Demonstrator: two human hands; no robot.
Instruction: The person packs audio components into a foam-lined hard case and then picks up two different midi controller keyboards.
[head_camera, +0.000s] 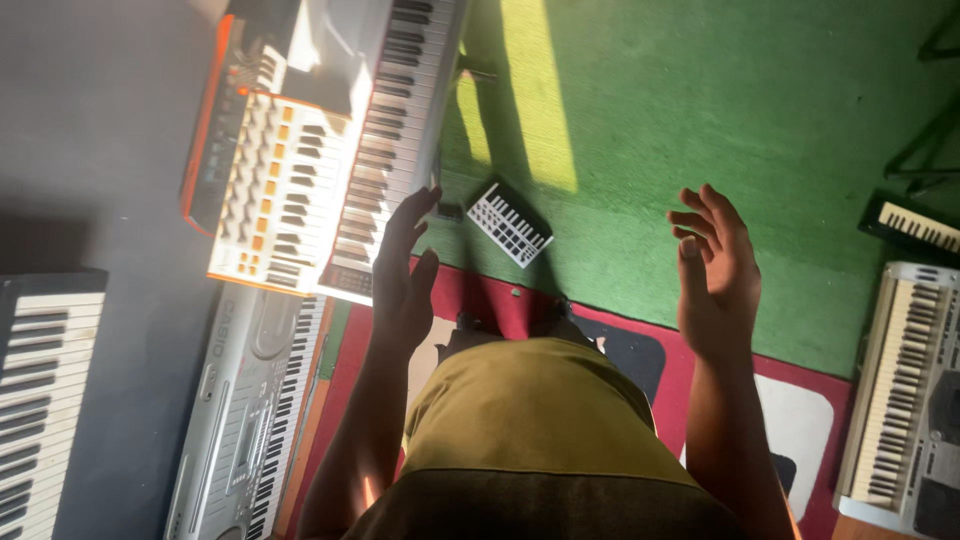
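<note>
Both hands, left hand (402, 285) and right hand (712, 270), hover spread and empty; small keyboard (509, 223) lies untouched just beyond the left.

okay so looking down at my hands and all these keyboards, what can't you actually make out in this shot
All in the head view:
- Small white mini keyboard on the green carpet: its controls are too small to tell.
- Silver keyboard at lower left: cut off by the bottom edge.
- Orange-edged synthesizer: glare washes out its panel.
- Feet: hidden under the olive shirt.
- Open left hand and right hand: whether the left touches the long silver keyboard is unclear.
</note>
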